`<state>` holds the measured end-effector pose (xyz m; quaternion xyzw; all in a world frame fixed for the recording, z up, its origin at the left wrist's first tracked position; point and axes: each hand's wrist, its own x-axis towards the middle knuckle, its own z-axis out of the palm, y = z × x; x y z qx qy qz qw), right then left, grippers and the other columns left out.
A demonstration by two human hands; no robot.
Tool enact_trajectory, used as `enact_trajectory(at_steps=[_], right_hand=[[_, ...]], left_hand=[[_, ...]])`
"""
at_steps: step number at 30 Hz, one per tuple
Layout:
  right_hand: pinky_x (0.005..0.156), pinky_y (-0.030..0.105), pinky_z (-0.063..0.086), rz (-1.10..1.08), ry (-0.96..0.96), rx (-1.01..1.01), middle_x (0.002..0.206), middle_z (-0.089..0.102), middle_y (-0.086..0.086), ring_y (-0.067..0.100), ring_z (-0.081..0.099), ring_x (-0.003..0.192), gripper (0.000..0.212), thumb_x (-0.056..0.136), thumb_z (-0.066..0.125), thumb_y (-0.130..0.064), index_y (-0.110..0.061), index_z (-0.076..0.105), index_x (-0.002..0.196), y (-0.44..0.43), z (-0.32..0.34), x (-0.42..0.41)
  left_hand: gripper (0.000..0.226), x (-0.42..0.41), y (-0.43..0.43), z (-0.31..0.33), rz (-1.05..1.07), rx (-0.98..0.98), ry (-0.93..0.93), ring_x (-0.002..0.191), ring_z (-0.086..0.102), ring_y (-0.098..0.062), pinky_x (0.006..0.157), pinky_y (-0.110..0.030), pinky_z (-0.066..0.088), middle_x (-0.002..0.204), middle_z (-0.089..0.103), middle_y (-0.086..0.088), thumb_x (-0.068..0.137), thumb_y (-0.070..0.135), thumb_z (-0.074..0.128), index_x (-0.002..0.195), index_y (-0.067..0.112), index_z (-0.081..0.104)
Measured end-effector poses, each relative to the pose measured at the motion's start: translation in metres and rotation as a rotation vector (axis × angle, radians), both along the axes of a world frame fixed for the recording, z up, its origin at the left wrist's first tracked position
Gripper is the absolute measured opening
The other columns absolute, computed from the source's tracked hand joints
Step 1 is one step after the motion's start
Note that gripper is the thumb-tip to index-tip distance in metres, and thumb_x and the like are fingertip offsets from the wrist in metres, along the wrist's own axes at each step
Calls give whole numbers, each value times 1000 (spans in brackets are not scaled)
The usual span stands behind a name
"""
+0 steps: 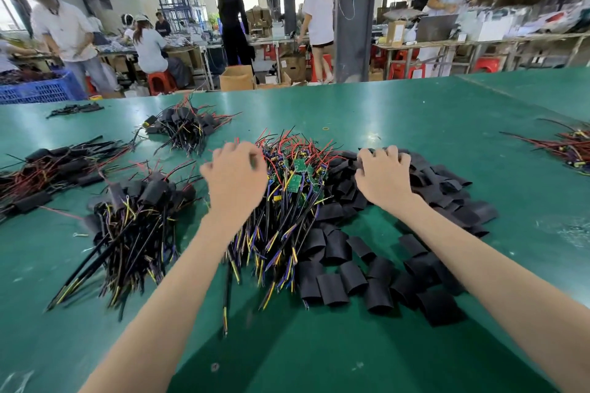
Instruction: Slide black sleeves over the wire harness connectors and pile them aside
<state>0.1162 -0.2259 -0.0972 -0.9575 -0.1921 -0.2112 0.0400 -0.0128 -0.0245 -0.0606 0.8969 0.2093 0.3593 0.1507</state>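
On a green-matted factory worktable (415, 112), in the head camera's view, a person's two bare arms reach forward over two heaps. The left hand (236, 175), fingers curled and blurred, hovers at the far end of a tangled pile of unsleeved wire harnesses (281, 220): black, yellow, blue and red leads with small green circuit boards (295, 180) on top. Whether it grips any wire cannot be told. The right hand (384, 177), well apart from the left, has its fingers curled down into a spread of short black tube sleeves (338, 249). The sleeves lie just right of the harnesses and touch them. Whether the hand pinches one cannot be told either.

To the left, near the left forearm, sits a heap of sleeved harnesses (137, 217), black sleeves at its far end and leads fanned toward the viewer. A second sleeved heap (185, 128) lies farther back, and a flatter third heap (48, 172) lies at the left edge. A bundle of red-wired harnesses (571, 147) lies at the right edge. A blue plastic crate (38, 89) stands at the table's far left corner. Beyond, workers stand and sit at benches among red plastic stools (161, 81) and cardboard boxes (238, 78).
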Motion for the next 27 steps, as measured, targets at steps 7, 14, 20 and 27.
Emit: enact_trajectory(at_steps=[7,14,20,27], right_hand=[[87,41,36,77,-37,129,118,49,16,34,44,109,47,87,49,-13,-7,37,132,-11,-5,-28],[88,40,40,294,22,273,116,37,16,31,43,93,61,90,43,-3,-9,17,145,-16,-4,-50],[84,42,44,378,-30,328,116,43,22,33,46,89,52,89,48,2,3,30,138,-18,-3,-61],[68,29,32,415,-13,513,107,39,12,27,43,73,46,93,46,-8,-11,35,138,-24,-8,-55]], left_hand=[[42,48,-14,1,41,-70,247,87,60,-27,89,-38,43,79,65,-6,85,49,55,74,10,65],[34,44,-20,10,20,-122,108,57,51,-26,54,-25,39,51,49,-7,82,28,62,61,2,61],[31,42,-27,33,82,-35,32,85,61,-37,65,-33,41,89,65,-19,89,31,57,85,1,64],[8,21,-27,92,-414,-778,-676,73,62,-19,69,-31,52,86,64,-9,97,8,46,98,0,47]])
